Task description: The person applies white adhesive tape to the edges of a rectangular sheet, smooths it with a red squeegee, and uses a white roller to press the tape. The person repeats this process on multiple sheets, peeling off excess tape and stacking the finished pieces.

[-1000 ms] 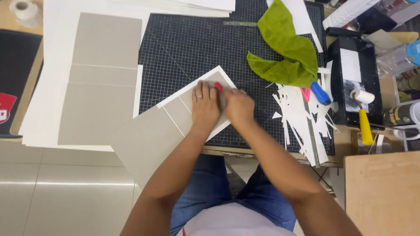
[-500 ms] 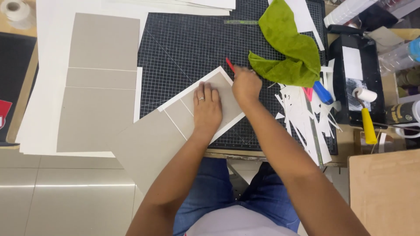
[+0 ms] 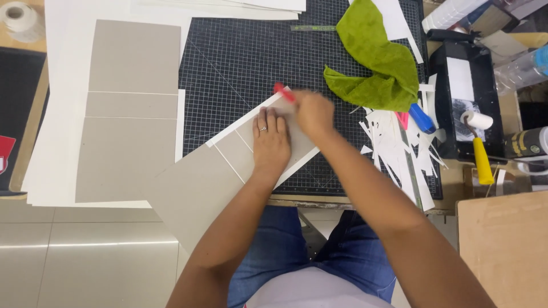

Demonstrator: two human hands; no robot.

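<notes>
A grey board cover with a white paper border [image 3: 228, 154] lies tilted on the black gridded cutting mat [image 3: 240, 63], its lower part hanging over the table edge. My left hand [image 3: 271, 142] rests flat on the cover, fingers together, a ring on one finger. My right hand [image 3: 311, 114] is blurred just beyond it, closed around a small red tool [image 3: 283, 92] whose tip sits on the cover's white upper edge.
Another grey board set on white paper [image 3: 131, 108] lies to the left. A green cloth [image 3: 377, 60], white paper offcuts [image 3: 399, 148], a blue-handled tool [image 3: 422, 118], a black tray [image 3: 465, 108] and a yellow-handled roller [image 3: 479, 148] sit to the right. A tape roll [image 3: 20, 17] is at the far left.
My right hand has slid the red tool along the cover's white upper edge, from beside my left hand's fingers up toward the far corner. My left hand stays pressed flat on the cover.
</notes>
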